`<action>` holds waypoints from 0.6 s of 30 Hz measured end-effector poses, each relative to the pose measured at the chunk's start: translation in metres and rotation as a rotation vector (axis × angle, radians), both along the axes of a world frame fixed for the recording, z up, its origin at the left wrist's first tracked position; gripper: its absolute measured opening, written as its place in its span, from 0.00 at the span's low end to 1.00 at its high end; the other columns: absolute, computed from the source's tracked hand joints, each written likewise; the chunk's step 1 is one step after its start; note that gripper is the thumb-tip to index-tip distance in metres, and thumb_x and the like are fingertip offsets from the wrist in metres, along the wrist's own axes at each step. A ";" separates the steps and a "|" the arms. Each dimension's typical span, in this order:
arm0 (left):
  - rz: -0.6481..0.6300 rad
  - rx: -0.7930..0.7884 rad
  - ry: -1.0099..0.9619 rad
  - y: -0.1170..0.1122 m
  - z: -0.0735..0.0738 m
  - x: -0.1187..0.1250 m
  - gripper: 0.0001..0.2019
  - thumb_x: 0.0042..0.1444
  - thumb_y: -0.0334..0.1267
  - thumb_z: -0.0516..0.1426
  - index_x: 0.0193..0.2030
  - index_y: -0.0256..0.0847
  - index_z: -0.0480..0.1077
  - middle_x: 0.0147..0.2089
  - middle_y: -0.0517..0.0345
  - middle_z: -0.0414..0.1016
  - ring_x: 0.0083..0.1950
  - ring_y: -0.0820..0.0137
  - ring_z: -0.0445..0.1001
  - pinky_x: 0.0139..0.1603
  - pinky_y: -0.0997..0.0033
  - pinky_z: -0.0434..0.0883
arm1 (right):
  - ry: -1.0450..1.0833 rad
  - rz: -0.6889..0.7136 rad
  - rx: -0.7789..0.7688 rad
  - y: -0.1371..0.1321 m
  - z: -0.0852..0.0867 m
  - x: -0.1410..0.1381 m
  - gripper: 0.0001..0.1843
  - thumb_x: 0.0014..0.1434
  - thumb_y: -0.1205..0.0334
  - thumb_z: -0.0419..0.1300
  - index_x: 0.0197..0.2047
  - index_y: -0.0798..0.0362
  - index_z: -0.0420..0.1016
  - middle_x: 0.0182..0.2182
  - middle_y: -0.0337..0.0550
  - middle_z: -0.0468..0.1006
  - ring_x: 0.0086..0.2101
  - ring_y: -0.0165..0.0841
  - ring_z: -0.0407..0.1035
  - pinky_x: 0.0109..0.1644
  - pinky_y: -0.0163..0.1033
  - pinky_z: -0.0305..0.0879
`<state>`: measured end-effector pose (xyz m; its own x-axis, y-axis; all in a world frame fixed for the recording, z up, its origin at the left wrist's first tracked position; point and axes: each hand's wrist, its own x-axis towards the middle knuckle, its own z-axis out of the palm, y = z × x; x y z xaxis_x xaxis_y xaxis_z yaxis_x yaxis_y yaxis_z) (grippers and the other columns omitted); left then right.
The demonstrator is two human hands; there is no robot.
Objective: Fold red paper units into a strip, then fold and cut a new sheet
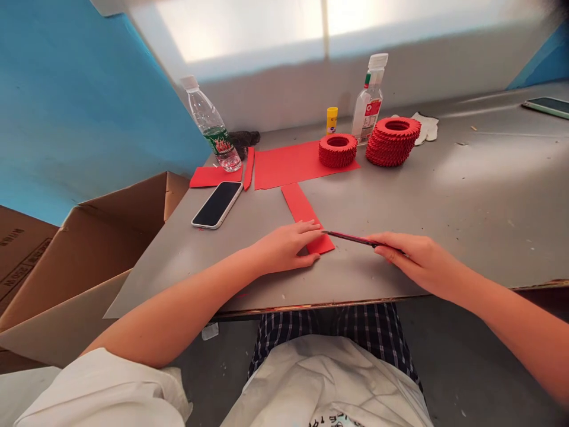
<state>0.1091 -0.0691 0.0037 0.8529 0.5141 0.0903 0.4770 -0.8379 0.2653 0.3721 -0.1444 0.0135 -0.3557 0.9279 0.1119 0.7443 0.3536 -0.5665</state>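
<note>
My left hand (288, 245) lies flat, fingers stretched out, pressing down the near end of a red paper strip (300, 204) on the grey table (466, 196). My right hand (411, 255) is closed around a thin dark red tool (351, 238), a blade or pen, whose tip touches the strip's edge beside my left fingertips. Farther back lie a large red paper sheet (288, 163), a narrow red strip (249, 168) and a small red piece (208, 177).
Two red folded-paper rings (338, 150) (393, 140) stand at the back with a glue stick (331, 120), a white bottle (368, 104) and a water bottle (213, 127). A phone (217, 204) lies left, another phone (549, 107) far right. Open cardboard boxes (89, 249) stand left of the table.
</note>
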 end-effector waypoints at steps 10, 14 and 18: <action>0.024 -0.042 -0.005 0.004 0.005 -0.001 0.19 0.60 0.40 0.45 0.56 0.41 0.62 0.59 0.54 0.64 0.61 0.66 0.60 0.58 0.68 0.61 | -0.305 0.108 0.593 -0.012 -0.016 0.013 0.08 0.60 0.63 0.53 0.39 0.55 0.72 0.23 0.38 0.70 0.23 0.27 0.63 0.29 0.34 0.57; 0.020 -0.059 -0.022 0.004 0.006 -0.001 0.17 0.61 0.40 0.45 0.54 0.42 0.65 0.58 0.56 0.65 0.61 0.68 0.60 0.59 0.70 0.60 | -0.343 0.096 0.764 -0.010 -0.013 0.013 0.03 0.56 0.64 0.58 0.34 0.55 0.71 0.22 0.38 0.70 0.23 0.27 0.63 0.30 0.34 0.57; 0.017 -0.073 -0.027 0.005 0.006 -0.001 0.17 0.60 0.38 0.45 0.53 0.42 0.65 0.57 0.56 0.66 0.61 0.68 0.60 0.59 0.70 0.60 | -0.402 0.108 0.884 -0.009 -0.011 0.012 0.03 0.54 0.64 0.60 0.34 0.54 0.71 0.19 0.36 0.69 0.22 0.27 0.60 0.28 0.34 0.57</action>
<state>0.1082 -0.0642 0.0102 0.8416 0.5349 0.0754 0.4830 -0.8076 0.3384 0.3840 -0.1533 0.0022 -0.5973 0.5279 0.6038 0.7629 0.6062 0.2247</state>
